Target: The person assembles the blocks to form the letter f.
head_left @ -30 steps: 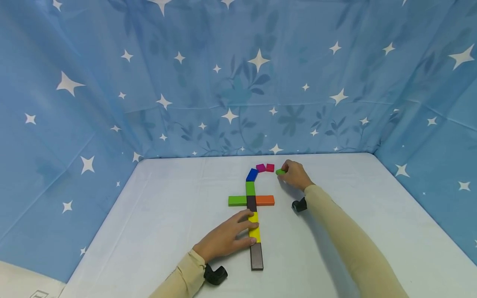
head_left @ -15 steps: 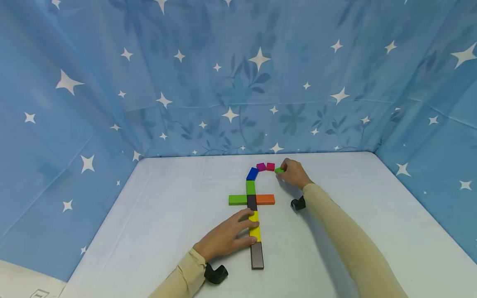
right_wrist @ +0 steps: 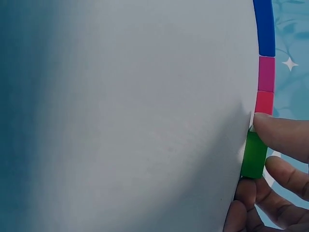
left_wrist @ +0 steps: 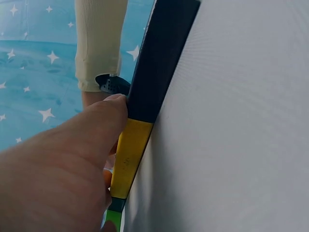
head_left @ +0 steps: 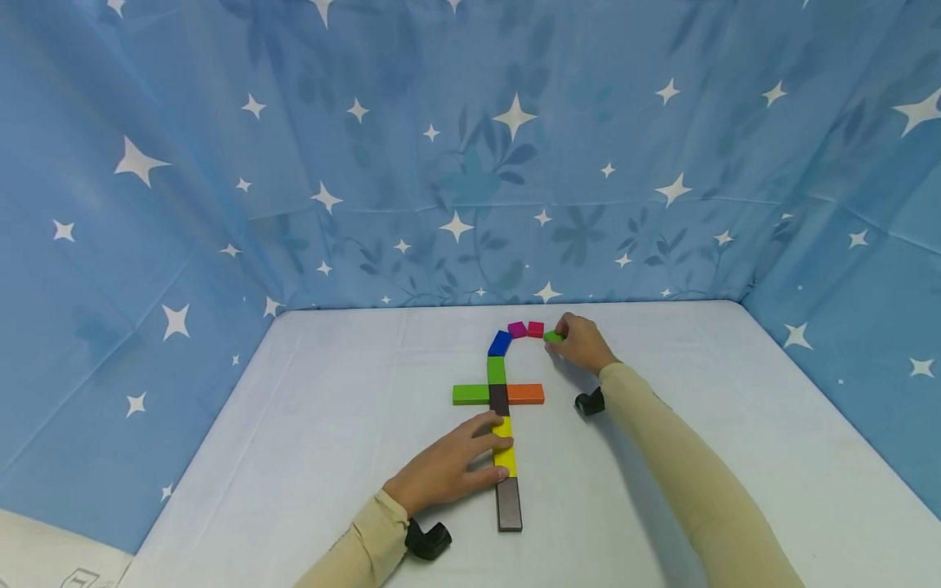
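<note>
My right hand (head_left: pixel 583 345) pinches a small green block (right_wrist: pixel 254 154) between thumb and fingers, at the right end of the row's curved top. Its neighbour is a red block (head_left: pixel 536 329); the thumb covers the place where they meet, so I cannot tell if they touch. A magenta block (head_left: pixel 518 330) and a blue block (head_left: pixel 500 343) follow leftward. With relaxed, spread fingers my left hand (head_left: pixel 450 467) rests on the yellow section (head_left: pixel 506 457) of the straight stem. In the left wrist view its thumb touches where yellow meets the dark grey block (left_wrist: pixel 164 58).
A green block (head_left: pixel 496 370) and a dark block (head_left: pixel 499 400) continue the stem. Side bars, one green (head_left: pixel 470 395) and one orange (head_left: pixel 525 394), flank the dark block. All lie flat on a white table (head_left: pixel 353 367), with starry blue curtains (head_left: pixel 470 163) behind and at the sides.
The right hand has edged the small green block slightly left, nearer the red block. My left hand has stayed on the yellow section.
</note>
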A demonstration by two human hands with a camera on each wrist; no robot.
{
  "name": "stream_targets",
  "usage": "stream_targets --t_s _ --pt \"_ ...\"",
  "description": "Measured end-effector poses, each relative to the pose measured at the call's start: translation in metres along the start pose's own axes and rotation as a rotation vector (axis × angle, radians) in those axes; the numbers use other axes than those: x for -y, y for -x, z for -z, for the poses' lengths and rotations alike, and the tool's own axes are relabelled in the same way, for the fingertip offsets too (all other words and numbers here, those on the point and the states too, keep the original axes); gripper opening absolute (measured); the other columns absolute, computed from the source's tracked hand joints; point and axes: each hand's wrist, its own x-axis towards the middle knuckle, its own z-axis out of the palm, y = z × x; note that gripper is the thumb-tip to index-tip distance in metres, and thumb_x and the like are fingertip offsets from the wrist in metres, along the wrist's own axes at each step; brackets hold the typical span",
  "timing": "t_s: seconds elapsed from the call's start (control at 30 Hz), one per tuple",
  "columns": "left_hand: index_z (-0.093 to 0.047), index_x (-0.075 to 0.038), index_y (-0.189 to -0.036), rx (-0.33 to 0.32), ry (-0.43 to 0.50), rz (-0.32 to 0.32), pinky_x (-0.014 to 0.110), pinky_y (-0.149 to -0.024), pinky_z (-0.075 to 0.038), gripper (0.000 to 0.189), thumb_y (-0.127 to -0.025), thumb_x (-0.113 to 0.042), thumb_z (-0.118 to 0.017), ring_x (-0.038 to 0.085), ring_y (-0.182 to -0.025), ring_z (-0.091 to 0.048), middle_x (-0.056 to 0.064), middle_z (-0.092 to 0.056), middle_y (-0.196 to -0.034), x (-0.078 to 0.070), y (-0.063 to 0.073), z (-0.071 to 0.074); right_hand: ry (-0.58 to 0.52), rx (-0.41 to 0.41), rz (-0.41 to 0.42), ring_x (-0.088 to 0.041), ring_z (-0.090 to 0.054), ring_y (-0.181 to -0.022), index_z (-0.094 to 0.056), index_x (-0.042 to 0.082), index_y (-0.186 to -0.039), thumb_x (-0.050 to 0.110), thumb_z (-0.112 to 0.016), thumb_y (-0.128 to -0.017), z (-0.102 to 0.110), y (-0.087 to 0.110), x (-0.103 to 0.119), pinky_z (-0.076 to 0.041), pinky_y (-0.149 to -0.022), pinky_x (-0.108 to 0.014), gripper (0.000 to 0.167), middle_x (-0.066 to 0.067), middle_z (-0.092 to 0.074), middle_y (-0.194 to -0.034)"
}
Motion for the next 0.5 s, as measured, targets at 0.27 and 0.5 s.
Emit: stream_targets --t_s 0.27,0.5 --pt "-0.067 -0.022 -0.147 -0.006 -0.023 -0.005 0.039 -0.121 -0.039 0.049 -0.108 -0.051 -0.062 0.021 -0.149 -0.044 0.002 -0.045 -0.163 -0.0030 -0.0007 -0.0004 -0.004 0.004 -0.005 -0.036 -0.058 -0.099 -0.060 -0.005 -0.113 0.014 -0.080 -0.097 0.0014 0.0007 -0.0019 -0.055 -0.093 -0.048 0.032 -0.021 -0.065 -0.106" --pt "-0.065 -0.022 -0.149 -0.017 -0.027 -0.028 0.041 -0.123 -0.037 0.049 -0.109 -0.050 -0.061 0.022 -0.152 -0.040 0.003 -0.045 -0.163 -0.0044 -0.0002 0.0007 -0.024 0.003 -0.036 -0.036 -0.058 -0.101 -0.059 -0.004 -0.118 0.022 -0.080 -0.098 0.0011 0.0034 -0.0039 -0.056 -0.094 -0.049 0.038 -0.021 -0.064 -0.110"
